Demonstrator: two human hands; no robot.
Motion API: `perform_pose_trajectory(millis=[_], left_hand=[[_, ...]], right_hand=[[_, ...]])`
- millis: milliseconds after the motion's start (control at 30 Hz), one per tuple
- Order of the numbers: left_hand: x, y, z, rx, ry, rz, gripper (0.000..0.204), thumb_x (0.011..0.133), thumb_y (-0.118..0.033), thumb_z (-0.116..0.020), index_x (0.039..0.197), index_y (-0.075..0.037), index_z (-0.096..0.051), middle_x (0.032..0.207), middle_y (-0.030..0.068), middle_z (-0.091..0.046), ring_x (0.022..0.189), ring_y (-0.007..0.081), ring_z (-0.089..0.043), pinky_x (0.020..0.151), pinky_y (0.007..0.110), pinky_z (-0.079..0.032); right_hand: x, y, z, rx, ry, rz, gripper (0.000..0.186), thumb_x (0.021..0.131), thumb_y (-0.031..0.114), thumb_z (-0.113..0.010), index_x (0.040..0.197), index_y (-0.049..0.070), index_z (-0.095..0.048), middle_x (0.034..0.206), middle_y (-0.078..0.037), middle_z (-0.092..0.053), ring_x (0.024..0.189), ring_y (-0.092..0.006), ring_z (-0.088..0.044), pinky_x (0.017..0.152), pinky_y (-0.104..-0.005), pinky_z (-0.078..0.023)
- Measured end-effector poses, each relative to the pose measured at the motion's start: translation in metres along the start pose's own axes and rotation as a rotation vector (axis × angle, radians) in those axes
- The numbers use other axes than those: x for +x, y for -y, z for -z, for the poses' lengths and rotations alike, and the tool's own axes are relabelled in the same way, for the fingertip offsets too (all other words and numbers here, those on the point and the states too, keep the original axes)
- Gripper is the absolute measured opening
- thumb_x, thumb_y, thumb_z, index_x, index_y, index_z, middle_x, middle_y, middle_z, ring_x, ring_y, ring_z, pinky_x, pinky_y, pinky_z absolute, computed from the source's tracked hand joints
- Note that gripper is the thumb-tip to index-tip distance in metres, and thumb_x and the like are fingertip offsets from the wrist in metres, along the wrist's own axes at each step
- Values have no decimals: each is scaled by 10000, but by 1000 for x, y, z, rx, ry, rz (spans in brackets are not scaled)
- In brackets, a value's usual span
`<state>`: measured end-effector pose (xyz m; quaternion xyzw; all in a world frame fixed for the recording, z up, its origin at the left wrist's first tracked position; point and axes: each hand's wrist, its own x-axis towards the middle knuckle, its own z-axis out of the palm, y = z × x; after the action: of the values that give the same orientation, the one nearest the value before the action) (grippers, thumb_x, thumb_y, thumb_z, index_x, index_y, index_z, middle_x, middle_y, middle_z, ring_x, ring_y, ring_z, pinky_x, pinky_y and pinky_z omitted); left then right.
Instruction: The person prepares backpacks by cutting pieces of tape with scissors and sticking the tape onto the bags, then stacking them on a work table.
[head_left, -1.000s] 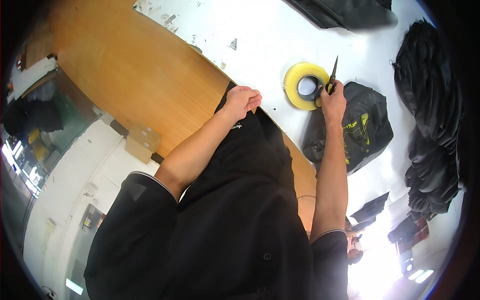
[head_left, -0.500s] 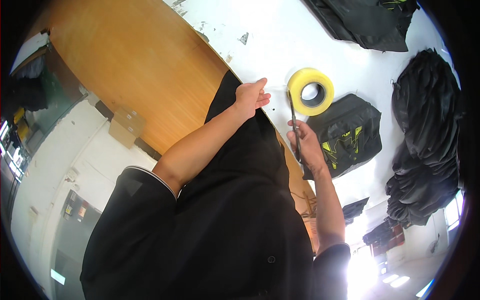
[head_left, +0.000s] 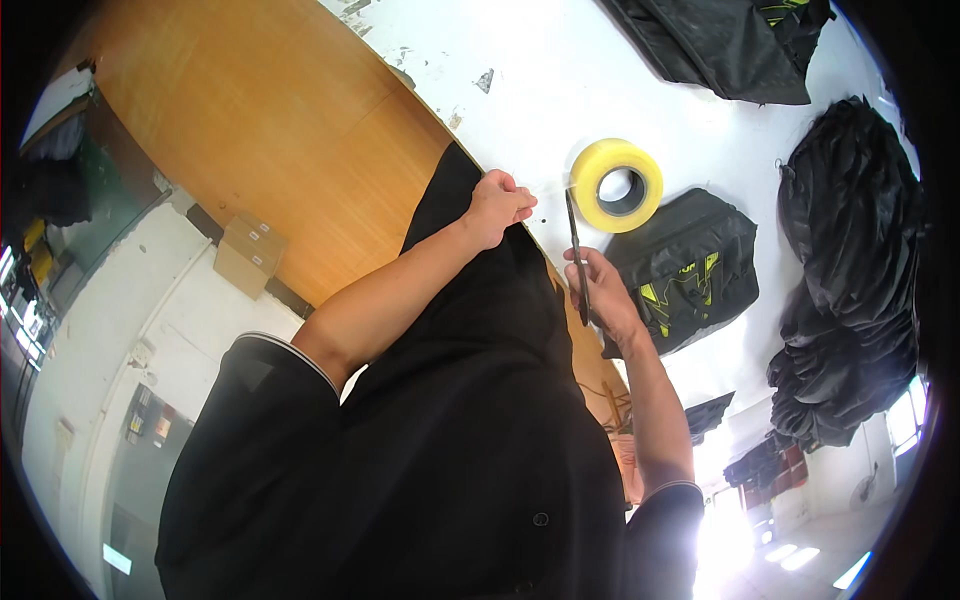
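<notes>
Pinched together at the white table's edge, the fingers of my left hand [head_left: 497, 208] hold the end of a thin, see-through tape strip; it is faint and hard to make out. To the right lies a yellowish roll of tape [head_left: 642, 174] with a dark core, flat on the table. My right hand [head_left: 605, 295] grips dark scissors [head_left: 574, 235], whose tips point away from me and reach the roll's left side. The blades look close together. Just right of that hand is a black folded fabric bag [head_left: 725, 240] with yellow-green print, partly behind the roll.
The white table [head_left: 520, 90] has a worn edge along its left. A large black fabric heap [head_left: 850, 210] lies at the right, and another black bag [head_left: 710, 45] at the far side. Left of the table stand a brown wooden panel [head_left: 270, 110] and a cardboard box [head_left: 250, 255].
My left hand's fingers, spread before, have closed into a pinch. The right hand and scissors have shifted slightly left, with the scissors more upright. The view has moved a little.
</notes>
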<state>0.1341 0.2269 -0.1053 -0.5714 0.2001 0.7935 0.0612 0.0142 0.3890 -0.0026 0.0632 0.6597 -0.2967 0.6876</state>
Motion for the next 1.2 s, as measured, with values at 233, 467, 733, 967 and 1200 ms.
perform_pose_trajectory(millis=[233,467,733,967,1200], left_hand=[[14,6,13,-117,201,239,199,814,5,-664,960,-53,-540,1011,91,-597,936,203,-593,827,327,-501],[6,15,14,-64,165,191,231,822,-22,-674,1017,-45,-553,1006,66,-616,952,168,-585,835,311,-481],[-20,48,38,-68,108,92,206,820,-49,-692,900,-111,-512,1043,88,-619,957,155,-579,819,298,-481],[-34,96,60,-21,162,3,271,836,-40,-668,1092,-61,-579,1064,58,-613,952,125,-579,816,258,-484],[-43,108,57,-22,135,-57,386,849,-63,-652,1221,-17,-564,1170,83,-583,1017,138,-564,862,272,-464]], right_hand=[[-4,3,-2,-37,-123,74,372,892,350,-642,1038,22,-544,604,25,-476,481,-59,-457,439,-224,-360],[-12,6,8,-75,-6,-33,459,911,473,-575,992,21,-556,590,42,-450,455,-47,-466,410,-189,-324],[-9,-4,3,-253,20,-13,515,869,506,-628,947,-2,-585,679,-17,-555,546,-78,-581,513,-195,-456],[-13,-28,11,-389,125,-20,580,832,573,-638,966,12,-575,755,-22,-575,632,-95,-609,621,-213,-497],[-16,-51,9,-376,27,5,542,850,491,-661,1013,-21,-590,718,-20,-574,622,-105,-609,580,-224,-471]])
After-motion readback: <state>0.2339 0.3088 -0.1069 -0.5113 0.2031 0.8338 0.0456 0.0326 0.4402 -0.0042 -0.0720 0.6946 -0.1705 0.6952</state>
